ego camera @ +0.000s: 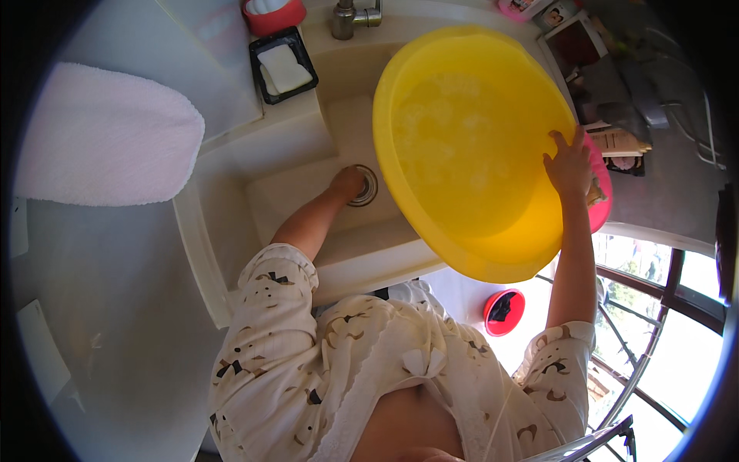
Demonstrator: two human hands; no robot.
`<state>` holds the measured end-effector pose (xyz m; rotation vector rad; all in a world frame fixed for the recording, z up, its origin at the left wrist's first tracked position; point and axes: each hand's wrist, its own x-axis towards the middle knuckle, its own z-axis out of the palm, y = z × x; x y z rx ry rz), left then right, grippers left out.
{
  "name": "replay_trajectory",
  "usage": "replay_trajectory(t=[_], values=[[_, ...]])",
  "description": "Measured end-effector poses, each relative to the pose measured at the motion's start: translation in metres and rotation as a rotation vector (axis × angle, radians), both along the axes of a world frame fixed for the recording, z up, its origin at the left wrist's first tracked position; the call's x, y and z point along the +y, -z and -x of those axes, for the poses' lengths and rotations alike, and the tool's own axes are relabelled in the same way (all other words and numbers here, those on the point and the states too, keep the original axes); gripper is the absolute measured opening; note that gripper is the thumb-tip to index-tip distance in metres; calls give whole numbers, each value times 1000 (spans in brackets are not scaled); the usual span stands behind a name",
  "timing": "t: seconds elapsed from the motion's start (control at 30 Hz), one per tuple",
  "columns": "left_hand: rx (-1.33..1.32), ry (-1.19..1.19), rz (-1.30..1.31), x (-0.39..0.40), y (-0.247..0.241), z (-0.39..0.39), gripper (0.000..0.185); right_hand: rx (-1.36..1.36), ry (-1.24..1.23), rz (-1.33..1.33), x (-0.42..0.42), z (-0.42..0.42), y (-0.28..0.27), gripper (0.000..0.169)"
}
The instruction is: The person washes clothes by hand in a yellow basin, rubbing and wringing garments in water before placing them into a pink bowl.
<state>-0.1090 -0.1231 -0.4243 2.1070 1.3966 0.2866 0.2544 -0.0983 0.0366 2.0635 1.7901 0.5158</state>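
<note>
My left hand [348,183] reaches down into a beige utility sink [288,187], its fingers at the metal drain [365,186]; whether it grips anything there is hidden. At the right, a large yellow plastic basin [462,173] tilts over the sink's right part, with whitish patches like suds on its inner surface. My right hand [568,159] rests on the basin's right rim with its fingers spread over the inside. Part of a pink basin [600,179] shows behind that hand. A metal faucet [355,17] stands at the sink's far edge.
A black tray [283,66] with white bars or pads and a red container [274,17] sit at the upper left. A pale towel [109,136] hangs at the left. Toiletries [618,141] line the right ledge. A red bucket [504,312] holding dark cloth stands below; windows are at right.
</note>
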Motion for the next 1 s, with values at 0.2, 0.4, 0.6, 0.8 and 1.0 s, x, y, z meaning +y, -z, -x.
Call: replay_trajectory(t=[0.2, 0.4, 0.6, 0.8, 1.0], values=[[-1, -57, 172, 2, -8, -8, 18, -7, -48, -50, -8, -9, 4, 46], [-2, -51, 286, -1, -49, -8, 23, 5, -33, -39, -4, -8, 1, 48], [-166, -95, 274, 17, -156, 1, 29, 739, -11, -262, 5, -50, 0, 60], [-804, -523, 369, -6, -369, 29, 39, 987, 4, -223, 5, -79, -2, 47], [-876, -634, 332, -36, -416, 18, 45, 1527, 32, -202, 26, -62, -14, 40]])
